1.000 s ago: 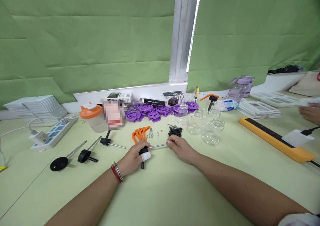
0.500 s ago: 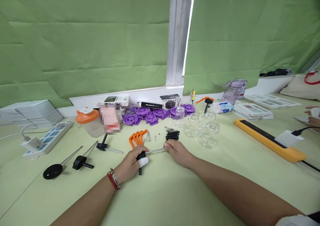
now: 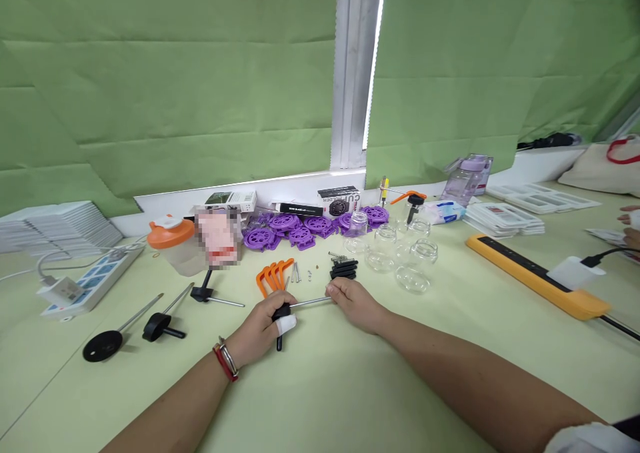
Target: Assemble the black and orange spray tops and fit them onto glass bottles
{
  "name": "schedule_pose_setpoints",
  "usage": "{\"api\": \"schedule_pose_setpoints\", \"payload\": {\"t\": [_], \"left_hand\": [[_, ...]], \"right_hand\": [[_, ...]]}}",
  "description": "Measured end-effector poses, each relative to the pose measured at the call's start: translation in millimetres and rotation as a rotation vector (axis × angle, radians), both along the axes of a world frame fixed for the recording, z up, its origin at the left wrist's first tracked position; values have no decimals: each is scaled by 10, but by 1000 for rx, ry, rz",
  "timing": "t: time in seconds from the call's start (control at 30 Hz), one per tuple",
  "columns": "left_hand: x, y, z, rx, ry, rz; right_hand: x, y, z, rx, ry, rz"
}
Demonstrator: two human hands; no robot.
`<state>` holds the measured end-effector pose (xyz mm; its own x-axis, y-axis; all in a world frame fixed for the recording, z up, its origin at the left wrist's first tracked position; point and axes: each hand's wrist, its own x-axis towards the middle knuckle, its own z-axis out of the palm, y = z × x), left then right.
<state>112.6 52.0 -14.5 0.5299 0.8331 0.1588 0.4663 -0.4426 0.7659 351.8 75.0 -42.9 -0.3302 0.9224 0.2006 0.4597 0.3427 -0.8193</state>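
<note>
Black-headed metal rod lies between both hands: left hand grips the black head; right hand pinches the opposite end.

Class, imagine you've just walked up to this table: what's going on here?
A person is holding a black part with a thin metal rod in front of them. The left hand grips the black part, and the right hand pinches the metal rod near its far end. Three more black pieces with rods lie to the left. Beyond the hands are orange pieces, screws, purple pieces and clear jars.
</note>
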Motion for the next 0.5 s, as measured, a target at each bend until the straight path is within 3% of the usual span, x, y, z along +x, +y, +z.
{"api": "schedule_pose_setpoints", "payload": {"t": [0.5], "left_hand": [[-12, 8, -34, -4, 5, 52]], "right_hand": [[39, -6, -29, -182, 246, 51]]}}
